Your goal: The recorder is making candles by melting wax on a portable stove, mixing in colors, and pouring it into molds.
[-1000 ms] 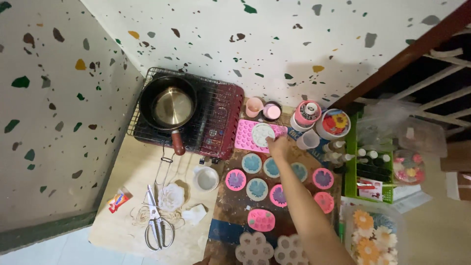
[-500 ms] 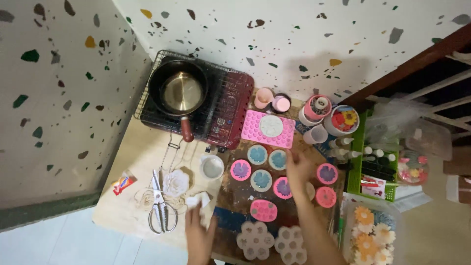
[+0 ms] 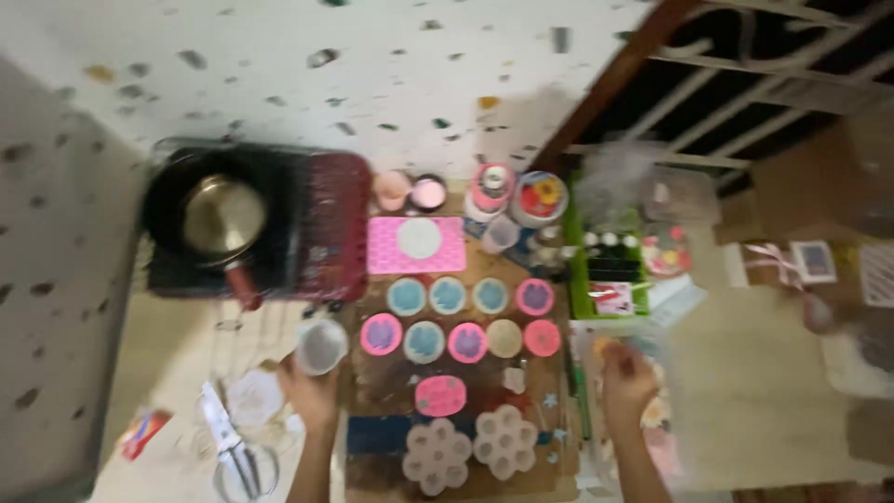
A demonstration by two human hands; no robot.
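Note:
The view is blurred by motion. My left hand (image 3: 312, 393) reaches up at the left of the brown board and closes around a small white cup (image 3: 321, 346). My right hand (image 3: 626, 380) hovers at the board's right edge over a clear tub of flower shapes (image 3: 663, 410); its fingers are curled, and I cannot tell whether it holds anything. Between my hands lie several round pink and blue moulds (image 3: 425, 341), a pink oval mould (image 3: 440, 396) and two pale flower-shaped moulds (image 3: 436, 455). Farther back, a white disc (image 3: 419, 237) rests on a pink heart mould tray (image 3: 384, 253).
A portable stove (image 3: 317, 224) with a metal pot (image 3: 222, 216) stands at the back left. Scissors (image 3: 233, 454) and a white flower piece (image 3: 253, 399) lie left of my left hand. Cups (image 3: 410, 191) line the wall, beside a green basket of bottles (image 3: 605, 275).
The camera has swung right and the picture blurred. My left hand moved up to the white cup. My right hand left the round moulds and went right to the clear tub.

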